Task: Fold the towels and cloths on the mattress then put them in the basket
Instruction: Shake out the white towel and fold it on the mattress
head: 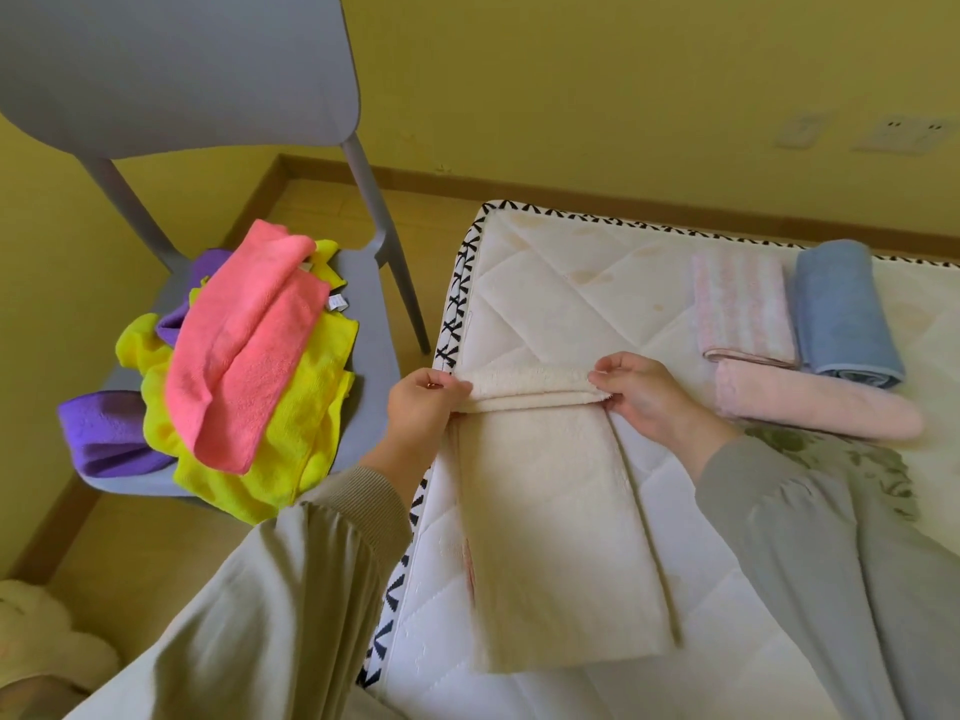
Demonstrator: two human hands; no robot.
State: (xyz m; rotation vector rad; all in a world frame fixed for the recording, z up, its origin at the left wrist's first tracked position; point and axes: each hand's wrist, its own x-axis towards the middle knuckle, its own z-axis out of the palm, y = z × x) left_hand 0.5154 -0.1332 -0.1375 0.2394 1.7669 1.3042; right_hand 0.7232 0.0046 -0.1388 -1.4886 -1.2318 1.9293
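Arms: both my arms, in grey-beige sleeves, reach away from me. The left crosses the mattress's left border and the right lies over its near right part.
Hand pose: my left hand and right hand sit level with each other and well apart, one at each end of the towel's far edge.
Hard to make out: most of my fingertips are tucked under the turned-over strip. A green leafy print beside my right sleeve is partly covered, and I cannot tell what it belongs to. A fluffy cream thing at the near left is cut off by the frame.
Left hand grip: fingers curled, thumb on top, pinching the strip's left end.
Right hand grip: fingers curled, thumb on top, pinching the strip's right end.
Task towel: the long cream terry towel lies lengthwise on the white quilted mattress, close to its left border. Its far end is turned back into a narrow doubled strip.
Finished pieces: at the far right of the mattress lie a folded pink-and-white striped towel, a rolled blue towel just right of it, and a rolled pale pink towel nearer me.
Waiting cloths: on the grey plastic chair left of the mattress, a coral pink cloth lies on top of yellow cloths and purple cloths.
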